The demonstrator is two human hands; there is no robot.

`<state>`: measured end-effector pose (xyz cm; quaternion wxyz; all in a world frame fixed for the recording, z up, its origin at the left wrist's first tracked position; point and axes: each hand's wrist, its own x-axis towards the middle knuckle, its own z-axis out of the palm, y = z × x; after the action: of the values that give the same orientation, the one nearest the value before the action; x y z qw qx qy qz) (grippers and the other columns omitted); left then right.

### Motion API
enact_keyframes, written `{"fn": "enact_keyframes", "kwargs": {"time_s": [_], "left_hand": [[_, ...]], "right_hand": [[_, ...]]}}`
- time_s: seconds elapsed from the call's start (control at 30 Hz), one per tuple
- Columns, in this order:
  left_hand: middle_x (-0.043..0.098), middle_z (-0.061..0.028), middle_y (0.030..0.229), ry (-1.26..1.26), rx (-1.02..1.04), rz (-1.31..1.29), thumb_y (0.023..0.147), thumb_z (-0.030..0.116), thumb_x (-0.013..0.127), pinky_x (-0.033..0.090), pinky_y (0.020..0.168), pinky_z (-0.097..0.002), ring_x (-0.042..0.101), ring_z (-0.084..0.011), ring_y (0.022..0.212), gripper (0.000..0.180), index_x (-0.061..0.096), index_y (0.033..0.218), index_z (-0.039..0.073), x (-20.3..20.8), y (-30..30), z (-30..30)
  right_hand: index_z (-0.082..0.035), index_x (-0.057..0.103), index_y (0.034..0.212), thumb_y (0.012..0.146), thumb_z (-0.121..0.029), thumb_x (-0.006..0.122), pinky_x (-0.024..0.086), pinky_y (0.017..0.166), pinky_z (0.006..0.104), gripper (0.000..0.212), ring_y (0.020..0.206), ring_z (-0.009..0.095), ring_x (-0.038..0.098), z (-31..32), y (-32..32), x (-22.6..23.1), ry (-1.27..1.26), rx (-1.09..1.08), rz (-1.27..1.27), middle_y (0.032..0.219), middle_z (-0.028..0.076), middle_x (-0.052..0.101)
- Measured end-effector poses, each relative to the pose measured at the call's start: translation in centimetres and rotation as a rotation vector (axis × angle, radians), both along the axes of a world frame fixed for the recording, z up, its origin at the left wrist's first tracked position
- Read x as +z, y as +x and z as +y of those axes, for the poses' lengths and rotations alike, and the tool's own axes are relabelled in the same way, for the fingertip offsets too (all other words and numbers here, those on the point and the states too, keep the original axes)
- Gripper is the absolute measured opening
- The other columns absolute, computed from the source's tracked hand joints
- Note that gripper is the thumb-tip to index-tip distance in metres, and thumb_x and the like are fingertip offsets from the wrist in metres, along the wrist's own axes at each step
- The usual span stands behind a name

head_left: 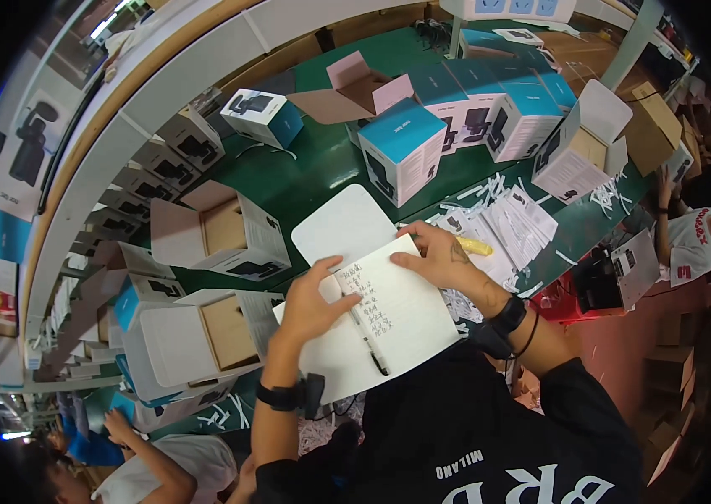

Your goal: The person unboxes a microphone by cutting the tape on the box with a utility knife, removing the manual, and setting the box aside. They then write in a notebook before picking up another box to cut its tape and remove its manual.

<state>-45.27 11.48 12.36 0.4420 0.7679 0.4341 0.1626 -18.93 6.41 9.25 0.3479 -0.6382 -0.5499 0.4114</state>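
An open notebook (pixel 416 326) with handwritten lines on its pages lies tilted in front of me. My left hand (pixel 315 304) grips its left side, with the thumb stretched across the page. At the top right corner, my right hand (pixel 438 259) pinches the pages, thumb on top and fingers partly hidden behind. A black and white pen (pixel 379 361) rests along the notebook's fold, touched by neither set of fingertips. Just beyond the notebook shows a blank white rounded box flap or card (pixel 343 225); its lower part is covered.
Blue-topped white boxes (pixel 406 139) stand across the green bench (pixel 322 160). Two opened boxes (pixel 225 231) with cardboard inserts sit at left. Right of my hands lie paper slips (pixel 516 231) and a yellow object (pixel 474 246). Other people work at right (pixel 693 244) and lower left (pixel 183 460).
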Motion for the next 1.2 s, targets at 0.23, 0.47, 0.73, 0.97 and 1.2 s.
{"fn": "enact_keyframes", "kwargs": {"time_s": [0.23,0.47,0.73,0.97,1.2], "left_hand": [[0.055,-0.0205,0.129,0.803,0.204,0.238,0.079,0.029,0.082,0.036,0.105,-0.0501,0.049,-0.0400,0.120,0.060,0.060,0.129,0.004,-2.0,0.9,-4.2],[0.050,-0.0198,0.136,0.647,0.414,0.063,0.081,0.034,0.080,0.034,0.106,-0.0552,0.045,-0.0396,0.126,0.059,0.061,0.128,0.004,-5.2,1.9,-5.0],[0.051,-0.0219,0.137,0.520,0.530,-0.113,0.083,0.026,0.077,0.035,0.108,-0.0518,0.046,-0.0417,0.128,0.054,0.060,0.127,0.000,-6.3,1.6,-5.2],[0.052,-0.0224,0.139,0.660,0.513,-0.078,0.079,0.018,0.078,0.039,0.106,-0.0499,0.048,-0.0425,0.127,0.052,0.061,0.124,-0.001,-6.1,-0.8,-9.2],[0.062,-0.0173,0.124,0.778,0.219,-0.157,0.067,0.019,0.087,0.043,0.100,-0.0480,0.057,-0.0386,0.115,0.043,0.071,0.104,0.003,-4.5,-1.3,-10.7]], "right_hand": [[-0.009,0.065,0.119,0.080,-0.012,0.079,0.049,0.060,0.0295,0.041,0.073,0.017,0.064,-0.4,-2.5,-0.1,0.622,-0.262,-0.436,0.088,0.002,0.067],[-0.009,0.071,0.101,0.076,-0.013,0.073,0.053,0.071,0.0317,0.026,0.085,0.021,0.062,-4.7,-4.7,2.8,0.773,0.646,-0.424,0.089,0.003,0.058],[-0.010,0.068,0.094,0.078,-0.018,0.070,0.052,0.063,0.0304,0.019,0.081,0.018,0.061,-4.9,-5.1,3.5,0.709,0.876,-0.756,0.084,0.002,0.056],[-0.007,0.061,0.093,0.085,-0.004,0.065,0.050,0.063,0.0272,0.010,0.068,0.014,0.058,-5.1,-1.2,5.8,0.719,0.304,-0.315,0.076,0.001,0.056],[-0.005,0.050,0.094,0.089,0.002,0.064,0.042,0.059,0.0212,0.016,0.070,0.006,0.054,-8.0,-3.9,2.7,0.185,-0.181,0.586,0.078,0.001,0.060]]}}
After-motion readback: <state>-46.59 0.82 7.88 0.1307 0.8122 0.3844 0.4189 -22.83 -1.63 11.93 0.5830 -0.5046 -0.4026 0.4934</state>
